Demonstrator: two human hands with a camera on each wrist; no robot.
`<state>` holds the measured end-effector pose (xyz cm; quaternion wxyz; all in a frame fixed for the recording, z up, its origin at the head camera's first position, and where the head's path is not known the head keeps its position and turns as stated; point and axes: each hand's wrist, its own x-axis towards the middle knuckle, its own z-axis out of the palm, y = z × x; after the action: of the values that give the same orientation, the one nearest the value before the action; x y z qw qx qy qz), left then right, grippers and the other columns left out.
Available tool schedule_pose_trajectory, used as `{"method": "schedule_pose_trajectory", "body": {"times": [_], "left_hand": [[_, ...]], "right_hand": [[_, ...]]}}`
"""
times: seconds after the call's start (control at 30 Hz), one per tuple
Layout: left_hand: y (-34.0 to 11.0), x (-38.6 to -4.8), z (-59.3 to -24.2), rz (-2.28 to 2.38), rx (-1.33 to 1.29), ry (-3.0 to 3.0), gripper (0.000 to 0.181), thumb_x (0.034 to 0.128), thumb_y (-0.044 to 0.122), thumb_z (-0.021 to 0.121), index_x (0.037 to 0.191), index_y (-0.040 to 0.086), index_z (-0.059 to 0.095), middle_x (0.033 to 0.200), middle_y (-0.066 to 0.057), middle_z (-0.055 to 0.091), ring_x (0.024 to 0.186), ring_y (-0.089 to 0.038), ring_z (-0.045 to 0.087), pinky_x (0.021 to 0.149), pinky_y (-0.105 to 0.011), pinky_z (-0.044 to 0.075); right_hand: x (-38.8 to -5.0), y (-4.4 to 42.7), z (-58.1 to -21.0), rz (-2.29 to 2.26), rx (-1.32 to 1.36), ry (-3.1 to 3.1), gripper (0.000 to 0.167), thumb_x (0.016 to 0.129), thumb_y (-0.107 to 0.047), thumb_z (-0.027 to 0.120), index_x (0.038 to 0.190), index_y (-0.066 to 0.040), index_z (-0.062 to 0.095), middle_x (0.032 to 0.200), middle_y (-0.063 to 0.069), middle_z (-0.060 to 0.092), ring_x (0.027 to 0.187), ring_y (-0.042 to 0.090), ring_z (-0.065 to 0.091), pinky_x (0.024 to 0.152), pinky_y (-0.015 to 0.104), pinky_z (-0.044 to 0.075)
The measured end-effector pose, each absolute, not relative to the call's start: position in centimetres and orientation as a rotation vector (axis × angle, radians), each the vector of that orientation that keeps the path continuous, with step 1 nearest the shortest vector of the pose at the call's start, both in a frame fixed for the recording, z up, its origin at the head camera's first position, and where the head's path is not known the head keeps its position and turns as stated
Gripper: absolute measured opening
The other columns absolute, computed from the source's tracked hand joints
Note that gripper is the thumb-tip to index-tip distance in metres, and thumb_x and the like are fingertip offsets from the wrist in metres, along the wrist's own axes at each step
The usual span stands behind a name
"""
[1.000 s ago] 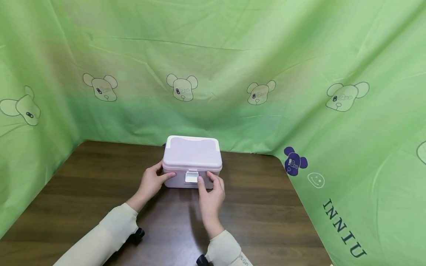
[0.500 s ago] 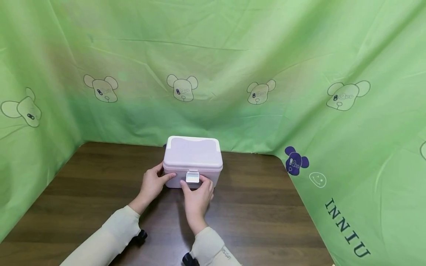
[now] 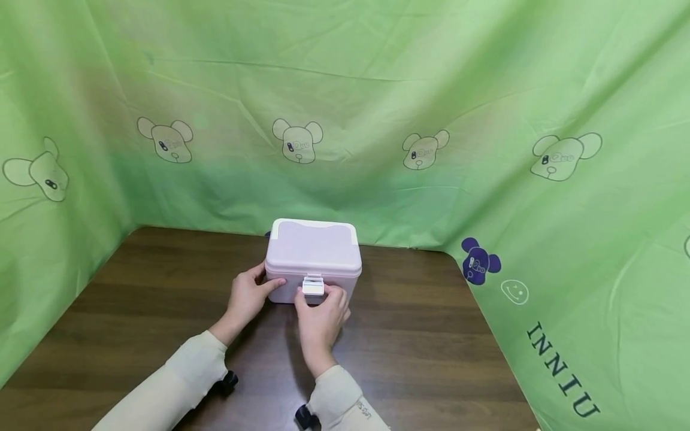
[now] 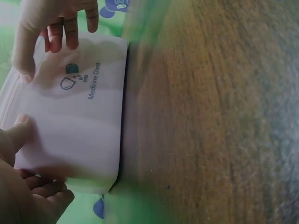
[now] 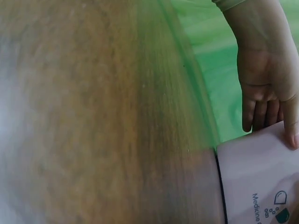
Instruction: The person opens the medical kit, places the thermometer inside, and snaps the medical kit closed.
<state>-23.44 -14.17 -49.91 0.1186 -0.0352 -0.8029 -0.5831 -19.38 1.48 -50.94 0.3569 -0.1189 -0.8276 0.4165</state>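
Note:
A pale pink medicine chest (image 3: pixel 314 246) with a lilac lid panel sits on the table, its lid down. Its white front latch (image 3: pixel 313 286) faces me. My left hand (image 3: pixel 245 302) grips the chest's left end, thumb on the front and fingers round the side. With thumb and fingertips on the two sides of the latch, my right hand (image 3: pixel 322 322) pinches it. "Medicine Chest" lettering shows on the chest front (image 4: pixel 77 123) in the left wrist view, where the right hand (image 4: pixel 56 16) covers the latch. The right wrist view catches the left hand (image 5: pixel 266 74) at the chest's end.
The dark wooden table (image 3: pixel 420 347) extends to both sides and in front of the chest. Green cloth (image 3: pixel 366 185) printed with bear heads hangs close behind the chest and along both sides. Black wrist cameras (image 3: pixel 306 418) sit under the cuffs.
My right hand has shifted left from the latch's right side to straddle it, and its thumb has risen slightly to the left edge. The left hand and chest stay put.

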Motion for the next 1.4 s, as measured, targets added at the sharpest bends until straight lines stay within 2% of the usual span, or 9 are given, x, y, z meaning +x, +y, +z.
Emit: {"method": "schedule_pose_trajectory", "body": {"times": [0.2, 0.43, 0.73, 1.07, 1.4], "left_hand": [[-14.2, -23.5, -49.9, -1.682, -0.092, -2.352, 0.070, 0.0828, 0.032, 0.087, 0.141, 0.004, 0.062, 0.134, -0.016, 0.067, 0.125, -0.028, 0.064, 0.099, -0.046, 0.056], [-14.2, -23.2, -49.8, -1.645, -0.082, -2.381, 0.067, 0.0847, 0.034, 0.085, 0.141, 0.006, 0.062, 0.134, -0.015, 0.067, 0.126, -0.027, 0.063, 0.098, -0.047, 0.056], [-14.0, -23.3, -49.9, -1.647, -0.092, -2.377, 0.066, 0.0861, 0.034, 0.084, 0.142, 0.006, 0.062, 0.135, -0.016, 0.066, 0.128, -0.027, 0.062, 0.099, -0.048, 0.056], [-14.0, -23.3, -49.6, -1.657, -0.079, -2.378, 0.067, 0.0855, 0.035, 0.085, 0.141, 0.004, 0.062, 0.135, -0.017, 0.065, 0.128, -0.028, 0.062, 0.100, -0.048, 0.055], [-14.2, -23.1, -49.5, -1.676, -0.075, -2.389, 0.063, 0.0870, 0.035, 0.083, 0.139, 0.006, 0.064, 0.130, -0.014, 0.070, 0.119, -0.024, 0.067, 0.092, -0.047, 0.059]], "right_hand": [[-19.8, 1.2, -49.8, 1.054, -0.285, -2.056, 0.054, 0.069, -0.036, 0.091, 0.100, -0.009, 0.056, 0.102, 0.006, 0.057, 0.100, 0.028, 0.055, 0.094, 0.042, 0.039], [-20.9, 1.4, -49.0, 0.968, -0.239, -2.012, 0.052, 0.070, -0.041, 0.090, 0.097, -0.010, 0.057, 0.093, 0.006, 0.058, 0.090, 0.029, 0.056, 0.091, 0.043, 0.038], [-21.7, 2.6, -48.5, 0.757, -0.095, -2.017, 0.053, 0.074, -0.046, 0.090, 0.093, -0.009, 0.057, 0.083, 0.004, 0.054, 0.082, 0.025, 0.053, 0.096, 0.048, 0.038], [-21.2, 2.5, -47.3, 0.744, -0.133, -2.109, 0.050, 0.073, -0.043, 0.090, 0.088, -0.009, 0.056, 0.080, 0.003, 0.051, 0.080, 0.026, 0.051, 0.090, 0.047, 0.039], [-20.8, 2.7, -47.9, 0.728, -0.156, -2.179, 0.049, 0.070, -0.044, 0.091, 0.088, -0.009, 0.061, 0.078, 0.004, 0.056, 0.078, 0.028, 0.057, 0.086, 0.047, 0.040]]}}
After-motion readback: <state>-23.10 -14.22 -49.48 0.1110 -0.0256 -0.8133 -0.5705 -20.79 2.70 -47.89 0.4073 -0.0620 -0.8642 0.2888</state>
